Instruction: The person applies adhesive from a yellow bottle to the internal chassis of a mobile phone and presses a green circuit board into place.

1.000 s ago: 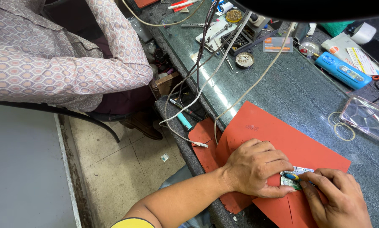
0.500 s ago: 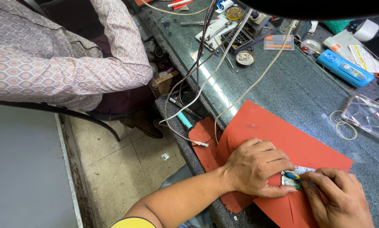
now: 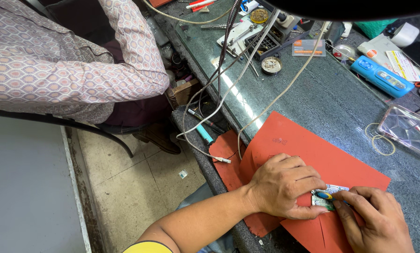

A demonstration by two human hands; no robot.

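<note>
pinning: left hand [image 3: 285, 186] lies flat, fingers curled down on a small circuit board [image 3: 326, 197] at lower right, steadying it on the red mat [image 3: 308, 150]
tool: right hand [image 3: 376, 225] pinches a blue-tipped tool [image 3: 324, 195] against the board
change: hands barely shifted since earlier

Small circuit board [image 3: 329, 197] mostly under hands
</note>
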